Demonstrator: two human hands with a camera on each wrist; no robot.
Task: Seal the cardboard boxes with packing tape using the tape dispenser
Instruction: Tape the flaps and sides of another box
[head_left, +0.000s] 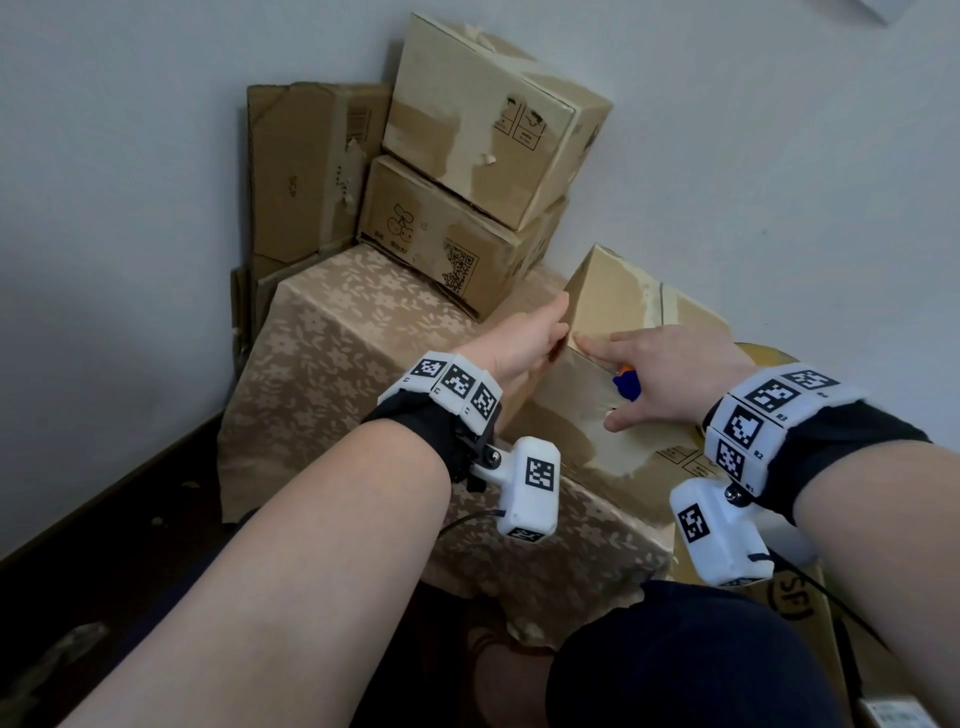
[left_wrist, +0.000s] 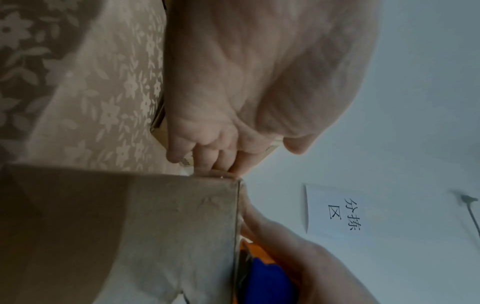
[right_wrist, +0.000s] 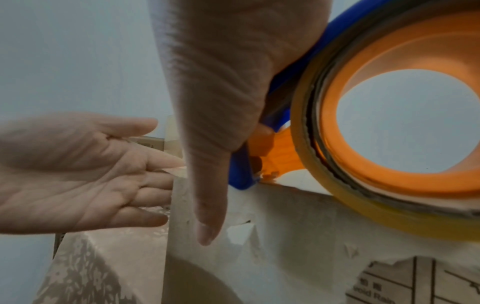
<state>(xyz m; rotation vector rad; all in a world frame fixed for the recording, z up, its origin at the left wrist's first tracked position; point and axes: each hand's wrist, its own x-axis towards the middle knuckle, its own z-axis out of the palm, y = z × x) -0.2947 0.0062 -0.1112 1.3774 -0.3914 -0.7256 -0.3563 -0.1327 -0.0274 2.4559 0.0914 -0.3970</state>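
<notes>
Head view: the box (head_left: 623, 395) being sealed sits on the flowered cloth (head_left: 332, 364), tilted, with one corner edge rising between the two hands. The left hand (head_left: 524, 348) lies flat against the box's left face, fingers straight and together, not curled round anything; the right wrist view shows its palm open, fingertips touching the vertical edge. The right hand (head_left: 670, 374) rests on top of the box, index finger stretched forward to that same corner, just across the edge from the left fingertips. Under the right palm sits the dispenser (right_wrist: 376, 127), blue frame and orange hub with a yellowish tape roll; only a blue and orange sliver of it shows in the head view. The right wrist view has it pinned between palm and box top while the thumb points down the near face; whether the hidden fingers curl round its frame I cannot tell. The relation that matters: the dispenser lies behind the right fingertips, toward the wrist, and the corner lies ahead of them, so the tape's line would run along the box top from the dispenser toward the edge the left hand braces. The right hand is the nearer to the tool; the left serves as the stop. Two more boxes (head_left: 483, 171) stand stacked beyond the left fingers.
</notes>
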